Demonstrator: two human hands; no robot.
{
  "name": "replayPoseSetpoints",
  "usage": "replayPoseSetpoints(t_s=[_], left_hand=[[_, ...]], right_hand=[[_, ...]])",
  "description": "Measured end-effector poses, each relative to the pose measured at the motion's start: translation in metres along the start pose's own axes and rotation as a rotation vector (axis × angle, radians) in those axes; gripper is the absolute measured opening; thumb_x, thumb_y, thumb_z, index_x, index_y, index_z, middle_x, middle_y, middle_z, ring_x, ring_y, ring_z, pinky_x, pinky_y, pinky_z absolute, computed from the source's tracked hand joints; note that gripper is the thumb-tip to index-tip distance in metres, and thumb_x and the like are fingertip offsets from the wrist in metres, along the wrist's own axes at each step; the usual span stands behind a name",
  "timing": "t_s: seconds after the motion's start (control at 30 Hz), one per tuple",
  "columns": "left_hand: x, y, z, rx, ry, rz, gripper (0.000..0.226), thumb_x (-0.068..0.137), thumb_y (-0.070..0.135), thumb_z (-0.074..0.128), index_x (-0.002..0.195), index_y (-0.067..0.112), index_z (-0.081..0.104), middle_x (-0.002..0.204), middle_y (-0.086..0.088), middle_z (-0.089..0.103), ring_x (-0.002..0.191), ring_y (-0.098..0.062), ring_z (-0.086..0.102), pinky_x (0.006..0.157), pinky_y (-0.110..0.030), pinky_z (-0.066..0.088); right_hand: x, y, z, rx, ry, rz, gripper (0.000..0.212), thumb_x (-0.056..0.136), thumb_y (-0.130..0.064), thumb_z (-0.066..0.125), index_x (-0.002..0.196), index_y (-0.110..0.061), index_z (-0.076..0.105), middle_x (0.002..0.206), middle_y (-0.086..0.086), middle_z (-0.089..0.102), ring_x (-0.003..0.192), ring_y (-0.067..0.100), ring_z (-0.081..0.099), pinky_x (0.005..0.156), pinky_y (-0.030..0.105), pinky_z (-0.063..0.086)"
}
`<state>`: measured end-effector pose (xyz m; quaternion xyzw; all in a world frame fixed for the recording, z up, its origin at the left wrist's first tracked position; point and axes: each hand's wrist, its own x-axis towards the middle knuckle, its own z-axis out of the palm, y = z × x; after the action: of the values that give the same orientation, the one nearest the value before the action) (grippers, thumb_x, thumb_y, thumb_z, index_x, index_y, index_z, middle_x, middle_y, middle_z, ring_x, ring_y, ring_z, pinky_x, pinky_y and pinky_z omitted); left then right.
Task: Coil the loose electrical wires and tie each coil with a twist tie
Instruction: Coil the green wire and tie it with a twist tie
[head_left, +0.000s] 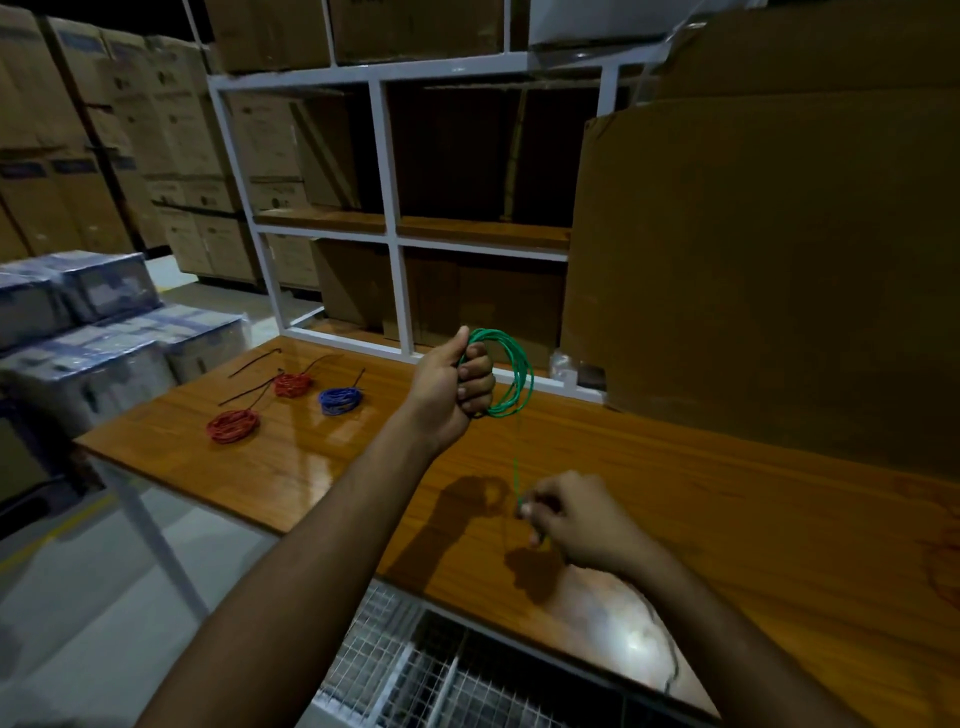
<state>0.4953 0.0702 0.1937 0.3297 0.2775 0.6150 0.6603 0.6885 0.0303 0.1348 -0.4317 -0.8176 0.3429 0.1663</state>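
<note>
My left hand (457, 387) is raised above the wooden table (727, 519) and grips a coil of green wire (511, 374), whose loops hang to the right of my fist. A loose green strand (517, 467) runs down from the coil to my right hand (576, 519), which pinches it just above the tabletop. At the far left of the table lie two red wire coils (234, 426) (293, 384) and a blue coil (340, 401). Thin black twist ties (254, 361) lie beside them.
A white metal shelf frame (395, 249) with cardboard boxes stands behind the table. A large cardboard sheet (769, 260) leans at the right. Plastic-wrapped boxes (104, 332) are stacked at the left. A wire-mesh rack (415, 670) sits under the table's near edge.
</note>
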Motion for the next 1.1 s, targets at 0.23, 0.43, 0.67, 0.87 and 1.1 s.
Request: replayPoseSetpoints(t_s=[0.23, 0.43, 0.67, 0.87, 1.1], left_hand=[[-0.009, -0.029, 0.009, 0.212, 0.029, -0.057, 0.037, 0.106, 0.039, 0.035, 0.078, 0.015, 0.044, 0.053, 0.004, 0.031, 0.037, -0.007, 0.032, 0.035, -0.020, 0.027], [-0.028, -0.041, 0.016, 0.207, -0.099, -0.177, 0.032, 0.107, 0.035, 0.033, 0.086, 0.013, 0.046, 0.062, 0.002, 0.034, 0.040, -0.004, 0.028, 0.036, -0.016, 0.019], [-0.032, -0.035, 0.017, 0.055, -0.185, -0.280, 0.034, 0.101, 0.039, 0.036, 0.078, 0.016, 0.044, 0.055, 0.007, 0.031, 0.038, -0.004, 0.025, 0.037, -0.017, 0.015], [-0.032, -0.017, 0.009, -0.009, -0.106, -0.190, 0.039, 0.105, 0.037, 0.033, 0.072, 0.018, 0.042, 0.052, 0.008, 0.029, 0.036, -0.004, 0.024, 0.037, -0.018, 0.014], [-0.019, -0.007, 0.000, -0.011, -0.021, -0.094, 0.037, 0.103, 0.036, 0.036, 0.072, 0.017, 0.043, 0.050, 0.008, 0.029, 0.035, -0.004, 0.024, 0.035, -0.018, 0.015]], right_hand=[[-0.012, -0.051, -0.030, -0.248, 0.332, -0.327, 0.020, 0.095, -0.012, 0.057, 0.102, -0.023, 0.072, 0.082, -0.009, 0.067, 0.071, 0.003, 0.063, 0.066, 0.024, 0.051], [0.014, -0.029, -0.060, -0.339, 0.819, -0.236, 0.012, 0.090, -0.031, 0.071, 0.090, -0.020, 0.076, 0.078, -0.001, 0.073, 0.064, 0.009, 0.063, 0.054, 0.020, 0.048], [0.045, -0.010, -0.071, -0.114, 0.652, -0.020, 0.056, 0.083, -0.063, 0.064, 0.059, -0.012, 0.062, 0.052, -0.005, 0.054, 0.048, 0.014, 0.048, 0.047, 0.031, 0.034], [0.036, 0.046, -0.056, 0.707, -0.045, -0.030, 0.029, 0.100, -0.034, 0.054, 0.081, -0.016, 0.068, 0.063, -0.003, 0.047, 0.059, 0.012, 0.038, 0.054, 0.024, 0.031], [0.005, 0.053, -0.014, 0.882, -0.298, 0.106, 0.026, 0.096, -0.016, 0.059, 0.117, -0.002, 0.058, 0.085, 0.007, 0.061, 0.069, 0.020, 0.065, 0.075, 0.043, 0.051]])
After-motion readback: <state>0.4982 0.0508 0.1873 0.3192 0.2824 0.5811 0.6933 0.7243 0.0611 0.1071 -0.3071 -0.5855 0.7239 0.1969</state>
